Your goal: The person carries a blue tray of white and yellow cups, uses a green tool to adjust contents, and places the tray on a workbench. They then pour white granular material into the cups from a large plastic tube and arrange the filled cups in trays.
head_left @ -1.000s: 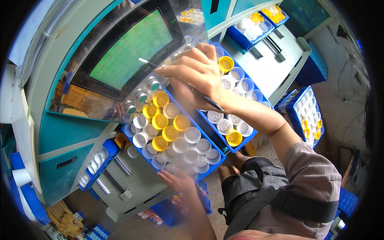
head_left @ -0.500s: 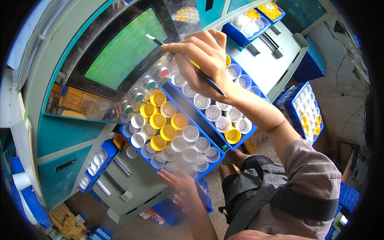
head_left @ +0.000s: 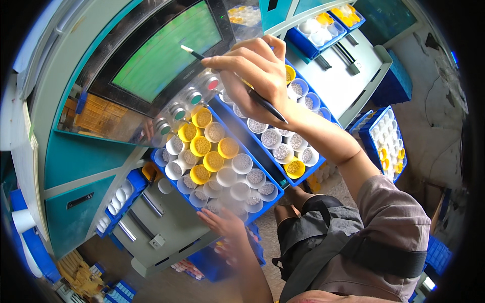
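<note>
My right hand (head_left: 257, 76) is closed around a slim black brush (head_left: 268, 107) with a pale tip. It is raised over the cup trays, and the brush tip points at the green screen (head_left: 169, 50). Whether the tip touches the screen I cannot tell. My left hand (head_left: 222, 222), fingers stretched out, is at the near lower edge of a blue tray (head_left: 264, 211); contact is unclear. White cups (head_left: 242, 163) and yellow cups (head_left: 213, 161) fill this tray, many with small pale pellet-like pieces. Haze blurs the cups by the left hand.
A second blue tray (head_left: 262, 146) of filled cups stands alongside, partly hidden by my right arm. Green buttons (head_left: 194, 96) and a red button (head_left: 212, 83) line the panel under the screen. More blue crates of cups (head_left: 386, 141) stand at the right.
The whole view has shifted slightly, with the screen and panel a little further right. My right hand still grips the brush, its tip now slightly further left over the screen. My left hand stays by the tray.
</note>
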Demonstrator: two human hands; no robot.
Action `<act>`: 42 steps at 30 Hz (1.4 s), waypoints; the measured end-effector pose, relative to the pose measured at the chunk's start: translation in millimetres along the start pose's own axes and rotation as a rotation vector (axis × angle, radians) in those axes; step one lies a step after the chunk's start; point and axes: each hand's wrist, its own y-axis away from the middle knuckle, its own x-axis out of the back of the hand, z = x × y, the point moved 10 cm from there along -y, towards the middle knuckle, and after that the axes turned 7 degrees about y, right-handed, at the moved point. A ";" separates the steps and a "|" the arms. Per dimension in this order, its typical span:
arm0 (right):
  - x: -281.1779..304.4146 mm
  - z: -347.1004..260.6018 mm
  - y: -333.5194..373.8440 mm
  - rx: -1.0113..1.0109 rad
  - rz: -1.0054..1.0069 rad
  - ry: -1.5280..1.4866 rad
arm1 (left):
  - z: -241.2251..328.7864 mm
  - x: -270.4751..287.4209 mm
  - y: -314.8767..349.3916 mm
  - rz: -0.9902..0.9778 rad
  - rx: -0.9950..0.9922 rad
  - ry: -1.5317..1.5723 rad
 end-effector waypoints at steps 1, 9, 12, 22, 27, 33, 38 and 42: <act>-1.5 -3.5 0.8 0.011 -0.021 -0.020 | -0.6 0.6 -0.4 0.001 -0.001 0.000; -17.9 -33.5 -2.1 0.056 -0.067 -0.092 | -6.0 -2.8 0.5 -0.013 0.021 -0.008; -24.2 -35.2 -4.8 0.065 -0.107 -0.114 | -4.8 -1.5 2.0 0.008 0.004 -0.006; -22.4 -28.1 -4.8 0.059 -0.047 -0.017 | -6.9 -2.1 0.6 0.001 0.006 -0.008; -18.8 -41.0 2.1 0.074 0.041 -0.107 | -3.4 -4.5 1.6 0.002 0.000 -0.005; -11.1 -23.8 12.6 -0.009 0.021 -0.046 | -0.5 -2.8 -0.7 -0.009 0.007 -0.010; -2.9 -5.7 14.4 -0.049 -0.031 -0.024 | -1.4 -2.6 0.8 -0.027 0.046 -0.014; 2.3 3.8 10.6 -0.045 -0.005 0.043 | 0.1 -3.2 1.0 -0.021 0.025 -0.025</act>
